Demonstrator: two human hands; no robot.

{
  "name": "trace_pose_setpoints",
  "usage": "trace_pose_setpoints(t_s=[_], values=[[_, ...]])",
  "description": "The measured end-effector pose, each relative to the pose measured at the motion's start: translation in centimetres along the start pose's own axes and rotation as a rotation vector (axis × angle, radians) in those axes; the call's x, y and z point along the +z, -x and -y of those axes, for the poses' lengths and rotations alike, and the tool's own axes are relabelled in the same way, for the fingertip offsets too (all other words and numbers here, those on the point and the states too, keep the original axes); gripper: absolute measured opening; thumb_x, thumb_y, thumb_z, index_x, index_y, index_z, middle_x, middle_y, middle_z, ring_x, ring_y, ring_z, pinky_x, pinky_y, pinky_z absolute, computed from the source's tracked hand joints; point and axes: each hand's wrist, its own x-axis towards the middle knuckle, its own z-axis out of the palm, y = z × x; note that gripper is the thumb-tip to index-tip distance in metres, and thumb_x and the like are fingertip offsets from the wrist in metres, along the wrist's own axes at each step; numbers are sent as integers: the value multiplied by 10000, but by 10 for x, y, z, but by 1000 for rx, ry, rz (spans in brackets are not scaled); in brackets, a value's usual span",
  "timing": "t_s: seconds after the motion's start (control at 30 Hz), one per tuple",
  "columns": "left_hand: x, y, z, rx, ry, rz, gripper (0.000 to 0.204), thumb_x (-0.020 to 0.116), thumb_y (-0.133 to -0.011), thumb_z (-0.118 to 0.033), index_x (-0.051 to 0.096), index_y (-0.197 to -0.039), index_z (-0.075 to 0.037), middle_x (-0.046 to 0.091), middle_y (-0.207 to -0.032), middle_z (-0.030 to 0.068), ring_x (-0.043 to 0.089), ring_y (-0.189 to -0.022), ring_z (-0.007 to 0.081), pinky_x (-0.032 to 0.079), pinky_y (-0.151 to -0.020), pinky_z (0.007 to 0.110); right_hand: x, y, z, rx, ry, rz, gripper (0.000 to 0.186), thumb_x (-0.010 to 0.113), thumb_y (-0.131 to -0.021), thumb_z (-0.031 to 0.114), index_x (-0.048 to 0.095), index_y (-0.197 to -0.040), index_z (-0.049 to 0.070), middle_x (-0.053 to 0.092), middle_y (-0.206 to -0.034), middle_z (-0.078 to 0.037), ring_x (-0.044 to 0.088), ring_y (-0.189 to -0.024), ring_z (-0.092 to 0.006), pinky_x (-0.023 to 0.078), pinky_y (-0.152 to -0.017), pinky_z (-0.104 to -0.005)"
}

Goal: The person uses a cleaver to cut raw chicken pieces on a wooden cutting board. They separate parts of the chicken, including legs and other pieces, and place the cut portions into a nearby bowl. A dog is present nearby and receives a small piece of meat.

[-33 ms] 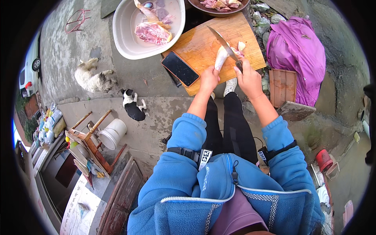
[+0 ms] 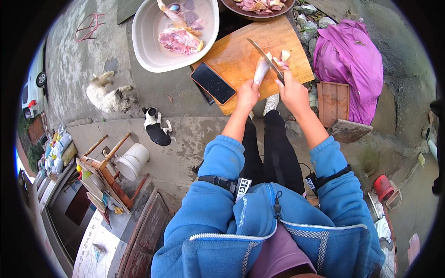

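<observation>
My left hand [image 2: 249, 95] grips a pale poultry piece [image 2: 261, 71], shaped like a leg, on the wooden cutting board [image 2: 227, 46]. My right hand [image 2: 292, 90] holds the handle of a knife [image 2: 267, 60], its blade angled across the upper end of that piece. Small cut bits of meat [image 2: 282, 59] lie just right of the blade. A phone [image 2: 213, 82] rests on the board's left part, beside my left hand. A white basin [image 2: 141, 41] with raw poultry in liquid stands beyond the board, and a brown dish [image 2: 259, 14] of cut meat is at the top edge.
A light shaggy dog [image 2: 109, 95] and a black-and-white dog [image 2: 157, 132] lie on the concrete at left, near a wooden chair [image 2: 109, 173] and white buckets [image 2: 132, 162]. A purple cover [image 2: 347, 65] and a brown board [image 2: 333, 102] are at right, a red bucket [image 2: 382, 187] farther down.
The knife blade's tip has moved slightly down and to the right. My hands and the held piece stay nearly in the same place.
</observation>
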Motion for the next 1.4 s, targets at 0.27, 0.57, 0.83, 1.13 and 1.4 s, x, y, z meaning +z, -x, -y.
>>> trace_pose_setpoints(t_s=[0.27,0.57,0.83,1.13,1.4], values=[[13,4,10,115,-194,-121,253,498,-905,-252,601,-838,-31,611,-735,211,603,-713,387,457,-635,455,-25,-10,31,-136,-126,-365,343,539,-896,316,487,-1113,56,639,-802,-205,617,-642,-395,490,-546,-451],[13,8,6,129,-152,-85,310,474,-915,-314,578,-886,-24,615,-811,257,589,-802,439,440,-681,524,30,-23,-4,104,99,-10,377,527,-895,349,437,-1101,46,611,-695,-231,599,-666,-437,464,-574,-513],[27,11,10,112,-94,-125,297,461,-926,-296,563,-926,-17,606,-770,254,585,-775,444,434,-670,526,0,-16,11,51,1,-175,299,540,-897,325,480,-1031,64,616,-735,-212,604,-688,-411,458,-561,-480],[23,36,10,99,19,-47,309,454,-934,-285,561,-875,-1,595,-724,242,584,-718,426,436,-623,486,20,-6,15,113,245,102,294,520,-892,328,416,-957,61,612,-663,-200,619,-627,-395,487,-539,-495],[6,70,0,0,518,-32,220,422,-954,-175,519,-805,-45,481,-581,-3,468,-508,71,357,-457,235,16,-5,2,141,69,86,354,532,-887,324,446,-1099,53,632,-781,-217,616,-728,-416,485,-606,-485]])
